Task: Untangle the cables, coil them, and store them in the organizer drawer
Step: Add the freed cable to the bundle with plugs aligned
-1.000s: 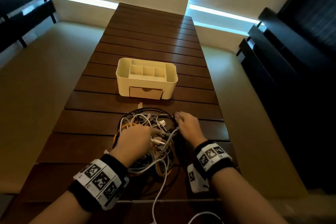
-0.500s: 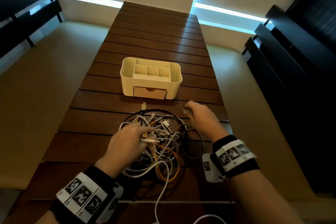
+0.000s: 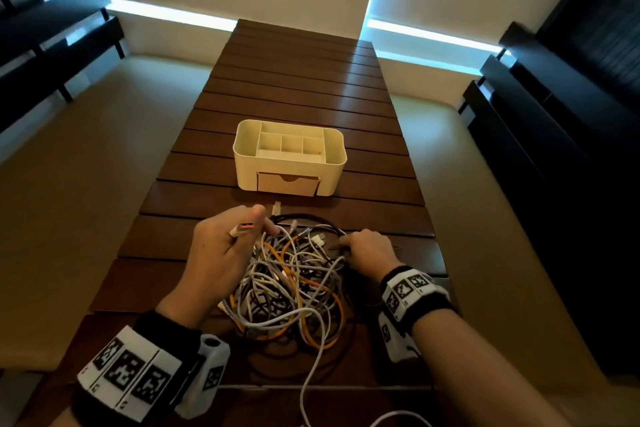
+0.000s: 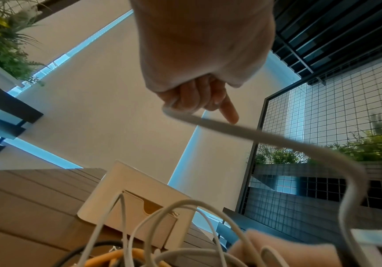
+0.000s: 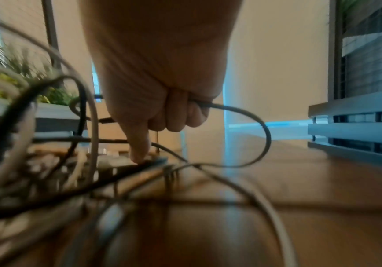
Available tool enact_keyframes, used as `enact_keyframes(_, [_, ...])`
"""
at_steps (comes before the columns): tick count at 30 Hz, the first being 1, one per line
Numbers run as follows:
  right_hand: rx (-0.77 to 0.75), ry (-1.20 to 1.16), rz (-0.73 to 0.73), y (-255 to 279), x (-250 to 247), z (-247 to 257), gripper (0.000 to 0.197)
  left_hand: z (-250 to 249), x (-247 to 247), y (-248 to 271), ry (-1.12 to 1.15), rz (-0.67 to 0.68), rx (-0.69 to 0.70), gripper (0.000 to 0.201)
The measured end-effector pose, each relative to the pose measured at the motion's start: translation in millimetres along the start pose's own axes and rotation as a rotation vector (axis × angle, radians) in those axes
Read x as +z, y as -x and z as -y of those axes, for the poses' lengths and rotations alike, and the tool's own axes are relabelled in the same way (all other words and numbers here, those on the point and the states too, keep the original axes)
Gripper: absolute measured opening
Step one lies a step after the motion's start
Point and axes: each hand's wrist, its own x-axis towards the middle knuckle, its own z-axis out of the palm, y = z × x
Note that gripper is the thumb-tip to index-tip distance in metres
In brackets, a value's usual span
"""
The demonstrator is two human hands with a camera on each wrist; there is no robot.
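Observation:
A tangle of white, grey, orange and black cables (image 3: 294, 281) lies on the slatted wooden table (image 3: 298, 87). My left hand (image 3: 225, 246) is raised over the tangle's left side and grips a white cable (image 4: 220, 124) just behind its orange-tipped USB plug (image 3: 244, 227). My right hand (image 3: 367, 250) sits at the tangle's right edge, fingers curled round a thin grey cable (image 5: 249, 115), index finger pressing down into the pile. The cream organizer (image 3: 290, 156) stands beyond the tangle, its front drawer (image 3: 287, 183) shut.
A white cable end (image 3: 311, 374) trails off the table's near edge. A loose white plug (image 3: 276, 209) lies between tangle and organizer. Dark benches (image 3: 554, 121) flank the table on the right, dark shelving (image 3: 52, 45) on the left.
My left hand has lifted from the pile with the USB plug end in its grip. My right hand has come back down onto the tangle's right edge and closed on a cable.

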Motion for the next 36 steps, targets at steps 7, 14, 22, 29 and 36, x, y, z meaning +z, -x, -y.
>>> enact_keyframes(7, [-0.114,-0.061,-0.132,43.9,-117.5,2.5,0.015,-10.4,13.2,-5.5,-0.088,0.053,0.086,0.028])
enact_keyframes(14, [-0.451,-0.684,-0.35,99.2,-182.2,29.5,0.013,-33.1,69.7,-13.1,-0.163,0.317,0.049,0.049])
enact_keyframes(22, [-0.313,-1.584,-0.963,123.1,-203.6,0.2,0.018,1.8,69.0,2.0,-0.149,0.388,-0.147,0.017])
enact_keyframes(29, [0.137,-1.057,-1.229,123.4,-183.8,-24.7,0.015,-3.0,45.5,-2.8,0.057,0.205,-0.152,0.02])
enact_keyframes(36, [-0.039,-0.753,-0.724,112.0,-137.5,30.5,0.056,-31.1,27.7,-24.3,0.089,0.221,-0.023,0.014])
